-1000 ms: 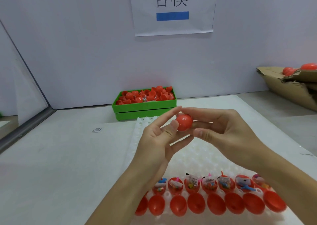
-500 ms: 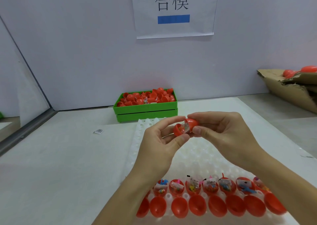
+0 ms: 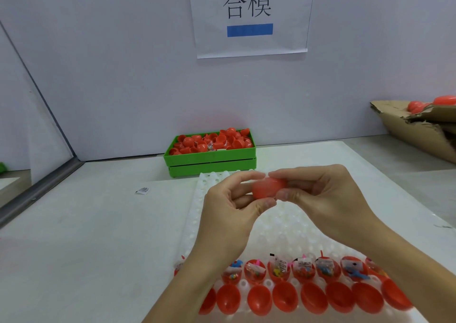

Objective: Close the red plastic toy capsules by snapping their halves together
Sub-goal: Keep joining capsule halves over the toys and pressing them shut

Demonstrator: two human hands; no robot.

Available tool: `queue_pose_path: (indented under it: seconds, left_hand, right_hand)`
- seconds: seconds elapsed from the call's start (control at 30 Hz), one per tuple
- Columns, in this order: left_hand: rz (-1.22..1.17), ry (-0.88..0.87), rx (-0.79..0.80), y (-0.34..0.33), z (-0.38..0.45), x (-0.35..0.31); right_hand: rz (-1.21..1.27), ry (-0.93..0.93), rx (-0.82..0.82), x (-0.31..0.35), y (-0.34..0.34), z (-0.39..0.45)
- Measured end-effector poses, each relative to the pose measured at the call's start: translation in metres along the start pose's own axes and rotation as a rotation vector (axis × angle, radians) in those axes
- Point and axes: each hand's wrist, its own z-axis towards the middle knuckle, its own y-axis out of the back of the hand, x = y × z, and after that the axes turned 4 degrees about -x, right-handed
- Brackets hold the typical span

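Red plastic, blurred, shows between both hands: a capsule (image 3: 269, 187) is held above the far part of the white dimpled tray (image 3: 278, 226). The left hand (image 3: 228, 220) pinches its left end between thumb and fingers, and the right hand (image 3: 320, 197) pinches its right end the same way. Whether the halves are fully joined I cannot tell. At the tray's near edge sits a row of empty red halves (image 3: 283, 298), with a row of toy-filled halves (image 3: 278, 271) just beyond it. Past the tray's far edge stands a green bin (image 3: 212, 161) heaped with red pieces; well to the tray's right lies a cardboard box (image 3: 419, 130).
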Motion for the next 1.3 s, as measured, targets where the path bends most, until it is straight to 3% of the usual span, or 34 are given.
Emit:
queue_pose_path:
  seconds: [0.83, 1.3]
  left_hand:
    - [0.19, -0.091, 0.003, -0.0003, -0.0019, 0.0019]
    - [0.043, -0.062, -0.009, -0.0029, -0.0026, -0.0029]
  right_hand:
    - [-0.107, 0.068, -0.038, 0.0006, -0.0003, 0.0]
    - [-0.1, 0.045, -0.03, 0.0031, 0.0, 0.0001]
